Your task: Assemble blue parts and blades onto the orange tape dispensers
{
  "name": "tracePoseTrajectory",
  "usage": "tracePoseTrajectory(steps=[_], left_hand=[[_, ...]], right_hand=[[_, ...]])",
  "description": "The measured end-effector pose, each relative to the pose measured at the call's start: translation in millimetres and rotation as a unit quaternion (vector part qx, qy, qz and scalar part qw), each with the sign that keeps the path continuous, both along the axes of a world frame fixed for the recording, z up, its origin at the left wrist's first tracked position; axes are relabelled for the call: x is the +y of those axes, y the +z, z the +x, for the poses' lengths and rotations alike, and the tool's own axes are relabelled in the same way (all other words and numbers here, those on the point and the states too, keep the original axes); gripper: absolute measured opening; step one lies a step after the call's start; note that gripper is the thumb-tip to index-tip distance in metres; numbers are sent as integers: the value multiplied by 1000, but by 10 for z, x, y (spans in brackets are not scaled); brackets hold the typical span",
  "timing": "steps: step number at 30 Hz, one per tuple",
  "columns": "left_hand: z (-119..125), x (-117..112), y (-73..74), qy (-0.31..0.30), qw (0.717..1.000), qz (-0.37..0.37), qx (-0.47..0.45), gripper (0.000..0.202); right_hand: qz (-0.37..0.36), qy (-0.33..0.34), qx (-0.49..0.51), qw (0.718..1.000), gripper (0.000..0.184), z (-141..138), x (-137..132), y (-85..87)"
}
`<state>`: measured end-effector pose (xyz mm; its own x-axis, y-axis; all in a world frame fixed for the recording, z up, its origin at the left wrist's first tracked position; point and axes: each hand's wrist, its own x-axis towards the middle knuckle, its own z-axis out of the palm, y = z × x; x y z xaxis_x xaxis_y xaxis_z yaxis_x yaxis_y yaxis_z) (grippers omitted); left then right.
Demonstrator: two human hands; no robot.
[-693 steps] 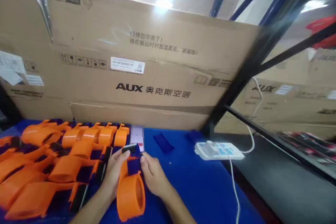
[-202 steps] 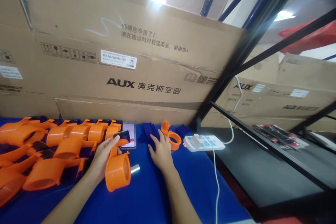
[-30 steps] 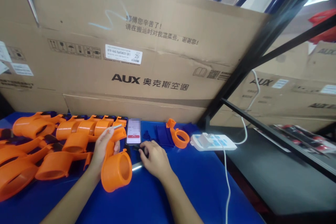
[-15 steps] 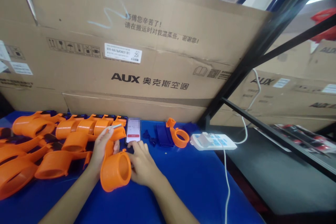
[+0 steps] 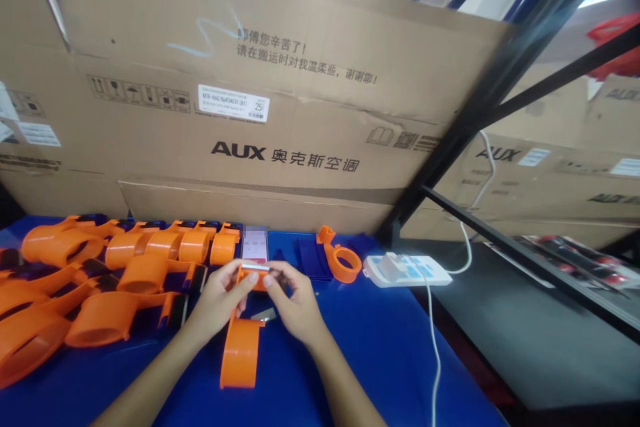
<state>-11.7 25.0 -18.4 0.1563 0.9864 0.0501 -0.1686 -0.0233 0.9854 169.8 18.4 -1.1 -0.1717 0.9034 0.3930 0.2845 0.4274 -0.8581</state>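
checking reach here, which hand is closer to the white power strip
Right. The right hand is on the orange tape dispenser, with bare blue table between it and the power strip off to its right. The left hand is farther, on the dispenser's other side.

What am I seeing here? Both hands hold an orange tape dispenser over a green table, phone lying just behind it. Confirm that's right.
Not quite: the table is blue, not green, as the head view shows. The rest stands: the left hand and right hand both hold the orange tape dispenser, and the phone lies just behind it.
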Motion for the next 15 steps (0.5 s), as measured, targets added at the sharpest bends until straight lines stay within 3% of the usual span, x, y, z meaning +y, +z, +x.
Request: tracePoseTrajectory(steps=[8, 13, 15], left_hand=[[32, -52, 111, -18, 999, 22, 25, 34], [-126, -12, 177, 53, 998, 31, 11, 34], [-279, 31, 209, 81, 995, 18, -56, 33]], right_hand=[[32, -40, 31, 998, 23, -29, -15, 78], [17, -76, 54, 995, 25, 76, 54, 50], [11, -122, 89, 988, 25, 186, 88, 51]])
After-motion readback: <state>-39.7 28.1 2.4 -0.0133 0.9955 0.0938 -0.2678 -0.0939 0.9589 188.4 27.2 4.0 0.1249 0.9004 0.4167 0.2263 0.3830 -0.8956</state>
